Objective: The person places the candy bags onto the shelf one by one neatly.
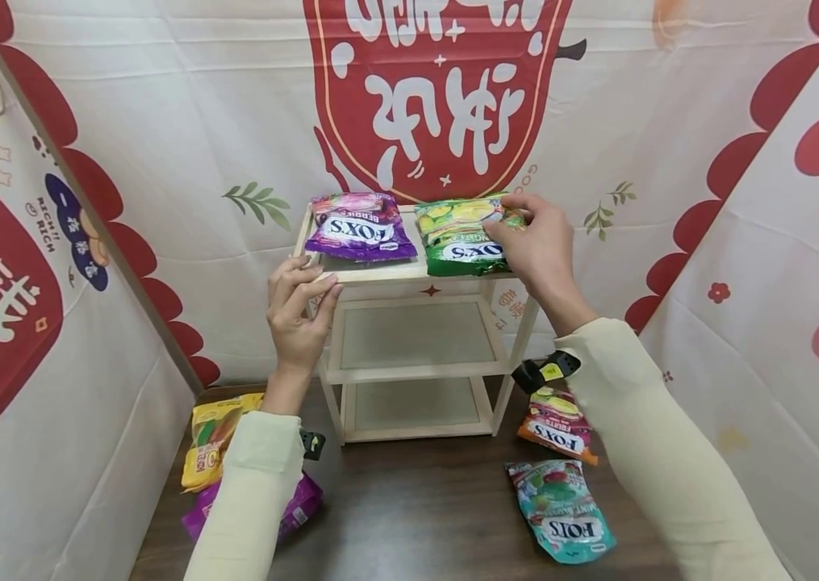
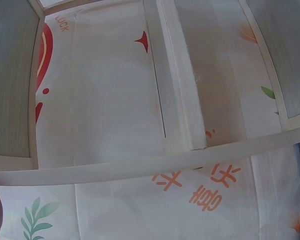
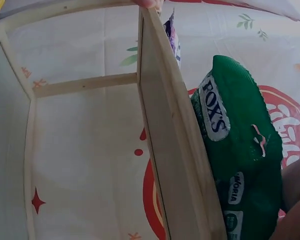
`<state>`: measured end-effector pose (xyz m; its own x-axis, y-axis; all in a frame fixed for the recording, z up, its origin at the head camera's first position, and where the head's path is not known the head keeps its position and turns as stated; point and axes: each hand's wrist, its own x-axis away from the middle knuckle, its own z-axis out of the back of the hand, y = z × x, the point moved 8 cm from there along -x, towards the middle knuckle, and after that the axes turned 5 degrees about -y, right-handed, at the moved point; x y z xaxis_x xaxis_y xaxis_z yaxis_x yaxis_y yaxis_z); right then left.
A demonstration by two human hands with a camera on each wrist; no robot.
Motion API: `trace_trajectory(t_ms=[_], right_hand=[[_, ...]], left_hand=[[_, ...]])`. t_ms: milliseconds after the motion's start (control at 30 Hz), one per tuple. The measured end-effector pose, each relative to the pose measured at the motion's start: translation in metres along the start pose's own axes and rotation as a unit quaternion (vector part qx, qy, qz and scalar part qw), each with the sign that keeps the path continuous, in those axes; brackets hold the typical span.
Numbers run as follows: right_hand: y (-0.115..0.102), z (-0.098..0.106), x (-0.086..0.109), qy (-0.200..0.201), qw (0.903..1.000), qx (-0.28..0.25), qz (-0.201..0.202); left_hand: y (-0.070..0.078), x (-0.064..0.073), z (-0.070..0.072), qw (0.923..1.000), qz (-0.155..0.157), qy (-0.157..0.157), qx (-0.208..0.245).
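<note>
A three-tier pale wooden rack with grey shelf panels stands on the table. My left hand holds the front left corner of its top tier, thumb against the front edge. On that tier's left side lies a purple FOX'S berries candy bag. The green FOX'S candy bag lies on the right side, gripped at its right end by my right hand. In the right wrist view, the green bag rests against the tier's top. The left wrist view shows mostly the rack's frame.
Left of the rack, a yellow bag and a purple bag lie partly behind my left sleeve. An orange-edged FOX'S fruits bag and a teal FOX'S mint bag lie on the table's right. Printed cloth walls enclose the table.
</note>
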<state>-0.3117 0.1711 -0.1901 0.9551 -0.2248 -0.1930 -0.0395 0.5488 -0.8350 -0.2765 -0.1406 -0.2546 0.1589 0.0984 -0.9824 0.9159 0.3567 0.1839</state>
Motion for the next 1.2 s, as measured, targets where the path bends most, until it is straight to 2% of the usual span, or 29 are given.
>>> trace_trajectory(t_ms=[100,267,333,467,600,633,700,867,967,1067,1133,1200], right_hand=[[-0.003,-0.001,-0.001,-0.034,0.9985,0.037,0.02],[-0.007,-0.001,0.001,-0.093,0.9898,0.094,0.053],[-0.009,0.001,0.003,-0.094,0.9859,0.121,0.068],[-0.016,0.005,0.01,-0.069,0.9757,0.182,0.101],[-0.026,0.007,0.023,-0.061,0.9604,0.23,0.145],[-0.029,0.007,0.028,-0.06,0.9541,0.244,0.164],[-0.035,0.007,0.039,-0.053,0.9353,0.278,0.212],[-0.047,0.005,0.07,-0.02,0.8716,0.349,0.344],[-0.049,0.0,0.083,-0.008,0.8435,0.359,0.399],[-0.047,-0.007,0.09,0.017,0.8241,0.366,0.432],[-0.045,-0.012,0.093,0.037,0.8167,0.367,0.444],[-0.042,-0.017,0.094,0.056,0.8142,0.364,0.449]], left_hand=[[0.0,0.0,0.0,1.0,0.002,0.001,-0.001],[0.0,0.0,0.0,1.0,-0.001,0.0,0.003],[0.001,0.0,-0.001,1.0,-0.001,-0.001,0.003],[0.001,0.001,-0.001,1.0,0.0,0.0,0.003],[0.001,0.001,0.0,1.0,0.002,0.002,0.001],[0.001,0.001,0.0,1.0,0.002,0.003,0.0],[0.001,0.001,0.0,1.0,0.002,0.003,-0.001],[0.0,0.003,-0.002,1.0,0.002,0.003,-0.002],[-0.002,0.005,-0.001,1.0,0.006,0.006,-0.005],[-0.003,0.004,0.0,0.9999,0.009,0.008,-0.009],[-0.003,0.004,0.0,0.9999,0.009,0.008,-0.009],[-0.001,0.003,0.0,0.9999,0.008,0.005,-0.006]])
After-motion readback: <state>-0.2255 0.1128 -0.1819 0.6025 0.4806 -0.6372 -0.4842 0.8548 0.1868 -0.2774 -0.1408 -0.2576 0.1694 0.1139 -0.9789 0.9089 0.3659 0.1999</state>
